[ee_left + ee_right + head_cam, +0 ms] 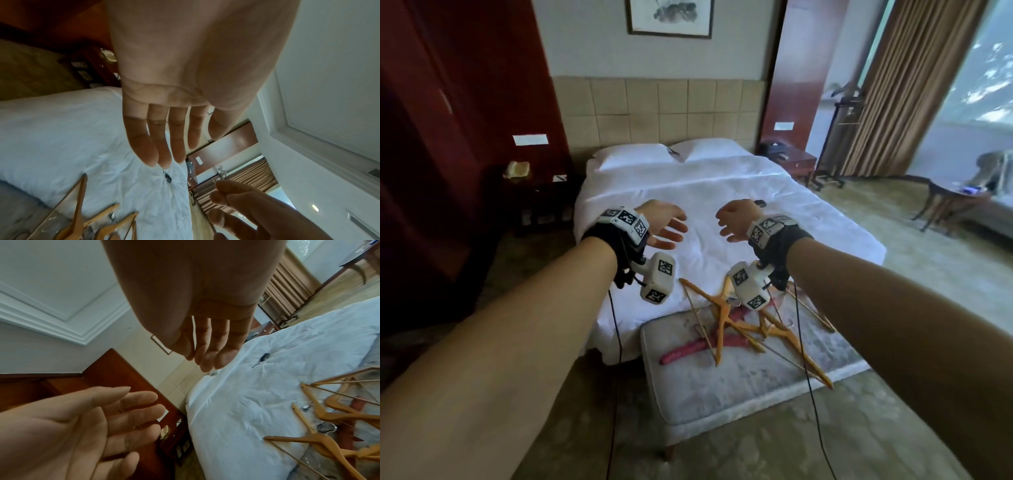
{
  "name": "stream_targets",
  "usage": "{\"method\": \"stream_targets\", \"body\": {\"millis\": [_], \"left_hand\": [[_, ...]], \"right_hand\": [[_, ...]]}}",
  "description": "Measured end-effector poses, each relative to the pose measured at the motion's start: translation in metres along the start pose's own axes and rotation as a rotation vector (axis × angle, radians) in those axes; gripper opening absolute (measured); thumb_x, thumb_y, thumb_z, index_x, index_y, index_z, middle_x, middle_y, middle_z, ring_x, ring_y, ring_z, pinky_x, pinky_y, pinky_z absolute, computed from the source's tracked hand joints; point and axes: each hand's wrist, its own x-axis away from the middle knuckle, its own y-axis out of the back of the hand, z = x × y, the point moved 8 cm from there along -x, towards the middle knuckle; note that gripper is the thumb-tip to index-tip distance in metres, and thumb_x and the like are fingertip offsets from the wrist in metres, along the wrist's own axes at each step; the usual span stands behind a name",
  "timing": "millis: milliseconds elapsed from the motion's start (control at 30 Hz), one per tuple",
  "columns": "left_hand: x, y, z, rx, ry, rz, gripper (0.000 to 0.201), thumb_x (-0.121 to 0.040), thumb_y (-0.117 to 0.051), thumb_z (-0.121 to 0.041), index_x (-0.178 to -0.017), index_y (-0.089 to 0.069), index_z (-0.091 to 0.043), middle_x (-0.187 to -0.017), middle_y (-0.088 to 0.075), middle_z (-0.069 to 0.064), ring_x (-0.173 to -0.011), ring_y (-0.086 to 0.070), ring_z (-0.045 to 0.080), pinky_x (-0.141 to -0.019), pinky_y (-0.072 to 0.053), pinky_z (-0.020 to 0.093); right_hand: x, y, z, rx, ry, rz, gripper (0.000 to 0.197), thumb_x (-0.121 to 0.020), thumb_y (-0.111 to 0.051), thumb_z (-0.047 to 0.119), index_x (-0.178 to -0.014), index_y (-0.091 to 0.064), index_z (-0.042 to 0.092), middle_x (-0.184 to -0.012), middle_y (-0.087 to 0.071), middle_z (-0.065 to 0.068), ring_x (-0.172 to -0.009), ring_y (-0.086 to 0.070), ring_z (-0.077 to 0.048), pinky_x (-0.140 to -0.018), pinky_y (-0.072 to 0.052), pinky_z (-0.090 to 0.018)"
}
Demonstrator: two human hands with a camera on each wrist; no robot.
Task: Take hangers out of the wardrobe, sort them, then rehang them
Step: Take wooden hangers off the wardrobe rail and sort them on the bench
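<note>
Several wooden hangers [753,325] and red padded hangers [688,351] lie in a loose pile on the grey bench [705,394] at the foot of the bed. The wooden hangers [333,415] also show at the right of the right wrist view, and at the bottom left of the left wrist view as wooden hangers [82,216]. My left hand [664,226] and right hand [736,221] hover above the white bed, palms facing each other, fingers relaxed and empty. Both hands are raised well above the pile and apart from it.
A white bed [688,192] with two pillows fills the middle; a small dark object [264,356] lies on it. Dark wooden panels [448,137] stand at the left, nightstands flank the bed, and curtains [900,85], a valet stand and a round table [955,202] are at the right.
</note>
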Motion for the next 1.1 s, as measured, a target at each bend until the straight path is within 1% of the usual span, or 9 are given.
{"method": "stream_targets", "body": {"millis": [133,300,467,600,700,867,933,1033,1100], "left_hand": [[-0.044,-0.036,0.016,-0.027,0.064,0.103,0.016,-0.095,-0.057,-0.023,-0.102,-0.060,-0.009,-0.098,-0.069,0.010,-0.081,-0.065,0.025,-0.068,-0.054,0.033],[-0.099,-0.081,0.026,-0.022,0.094,0.145,0.016,-0.095,-0.057,-0.023,-0.098,-0.062,-0.008,-0.095,-0.070,0.010,-0.079,-0.066,0.024,-0.065,-0.054,0.032],[-0.157,-0.124,0.040,0.021,0.139,0.130,0.016,-0.093,-0.058,-0.022,-0.096,-0.063,-0.008,-0.093,-0.070,0.011,-0.077,-0.066,0.025,-0.063,-0.054,0.030],[-0.209,-0.159,0.052,0.043,0.192,0.094,0.016,-0.092,-0.057,-0.021,-0.096,-0.063,-0.007,-0.093,-0.070,0.011,-0.078,-0.066,0.026,-0.064,-0.054,0.030],[-0.245,-0.184,0.061,0.077,0.263,0.042,0.013,-0.092,-0.057,-0.017,-0.095,-0.062,-0.006,-0.090,-0.070,0.012,-0.073,-0.066,0.026,-0.057,-0.052,0.029],[-0.295,-0.226,0.080,0.111,0.384,-0.009,0.012,-0.092,-0.055,-0.012,-0.087,-0.061,-0.003,-0.085,-0.065,0.013,-0.066,-0.061,0.027,-0.055,-0.050,0.029],[-0.310,-0.243,0.087,0.132,0.432,-0.008,0.011,-0.093,-0.053,-0.010,-0.085,-0.059,-0.004,-0.081,-0.062,0.012,-0.061,-0.057,0.025,-0.049,-0.046,0.025],[-0.332,-0.263,0.095,0.154,0.471,-0.031,0.011,-0.094,-0.050,-0.008,-0.088,-0.057,-0.003,-0.077,-0.060,0.012,-0.056,-0.054,0.023,-0.048,-0.042,0.024],[-0.350,-0.275,0.103,0.163,0.486,-0.047,0.012,-0.094,-0.051,-0.009,-0.088,-0.058,-0.002,-0.075,-0.062,0.012,-0.056,-0.055,0.023,-0.049,-0.042,0.025]], "right_hand": [[-0.029,0.012,-0.053,-0.111,-0.132,-0.005,0.024,-0.097,-0.047,0.011,-0.105,-0.066,0.000,-0.105,-0.069,-0.019,-0.081,-0.068,-0.029,-0.080,-0.059,-0.041],[-0.060,0.034,-0.114,-0.163,-0.243,-0.036,0.024,-0.097,-0.048,0.010,-0.105,-0.067,-0.004,-0.105,-0.070,-0.021,-0.085,-0.070,-0.031,-0.081,-0.059,-0.043],[-0.104,0.053,-0.176,-0.146,-0.266,-0.032,0.019,-0.095,-0.053,0.011,-0.103,-0.068,0.003,-0.093,-0.070,-0.015,-0.071,-0.066,-0.024,-0.069,-0.059,-0.037],[-0.147,0.064,-0.232,-0.184,-0.328,0.014,0.018,-0.095,-0.052,0.008,-0.098,-0.068,0.001,-0.093,-0.070,-0.016,-0.078,-0.070,-0.027,-0.084,-0.058,-0.044],[-0.188,0.068,-0.271,-0.187,-0.343,0.081,0.018,-0.096,-0.051,0.007,-0.100,-0.067,0.001,-0.102,-0.071,-0.019,-0.090,-0.072,-0.032,-0.085,-0.057,-0.050],[-0.236,0.076,-0.336,-0.115,-0.368,0.185,0.025,-0.097,-0.049,0.007,-0.115,-0.063,-0.002,-0.096,-0.068,-0.013,-0.083,-0.068,-0.030,-0.081,-0.058,-0.039],[-0.250,0.079,-0.362,-0.118,-0.380,0.190,0.029,-0.096,-0.051,0.010,-0.120,-0.061,-0.001,-0.092,-0.063,-0.011,-0.078,-0.063,-0.025,-0.076,-0.058,-0.040],[-0.266,0.080,-0.398,-0.112,-0.422,0.202,0.028,-0.095,-0.053,0.012,-0.118,-0.062,-0.001,-0.090,-0.063,-0.010,-0.075,-0.062,-0.022,-0.067,-0.057,-0.033],[-0.278,0.078,-0.421,-0.137,-0.457,0.213,0.024,-0.095,-0.053,0.012,-0.113,-0.065,0.001,-0.090,-0.065,-0.010,-0.075,-0.064,-0.023,-0.068,-0.058,-0.033]]}}
